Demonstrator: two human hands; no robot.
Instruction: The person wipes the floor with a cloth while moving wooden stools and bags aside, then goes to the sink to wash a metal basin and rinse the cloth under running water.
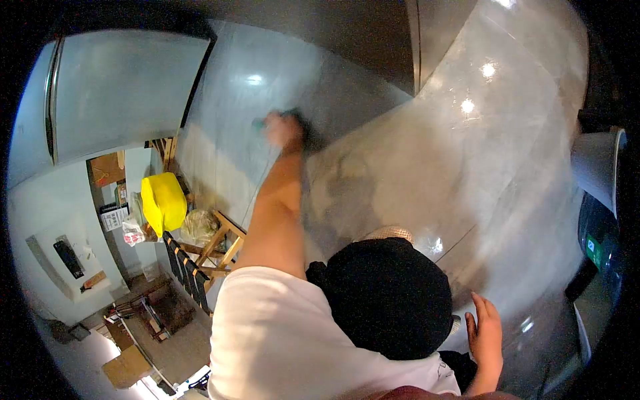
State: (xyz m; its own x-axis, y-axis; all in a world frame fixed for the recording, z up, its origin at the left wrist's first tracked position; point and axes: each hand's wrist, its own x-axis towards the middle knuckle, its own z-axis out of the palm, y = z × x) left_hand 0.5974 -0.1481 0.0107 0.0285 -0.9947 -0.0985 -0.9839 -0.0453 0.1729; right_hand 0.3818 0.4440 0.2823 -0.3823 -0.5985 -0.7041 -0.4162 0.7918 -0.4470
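My left arm reaches far forward over a shiny grey floor (380,180). At its end my left hand (285,132) is smeared by motion, its fingers closed over a small object (259,124) that shows a greenish edge on the left. A dark patch, part of the object or shadow, lies at the hand's right side; its kind cannot be made out. My right hand (487,333) hangs low at the right beside my black-clad knee (383,300), fingers apart, holding nothing. The tip of a woven tan shoe (392,233) shows beyond the knee.
A wooden folding chair (230,237) with black straps stands at left, beside a bright yellow plastic item (164,202). A dark panel (347,30) borders the floor ahead. At right are a pale bucket-like container (597,167) and a dark container with a green label (592,250).
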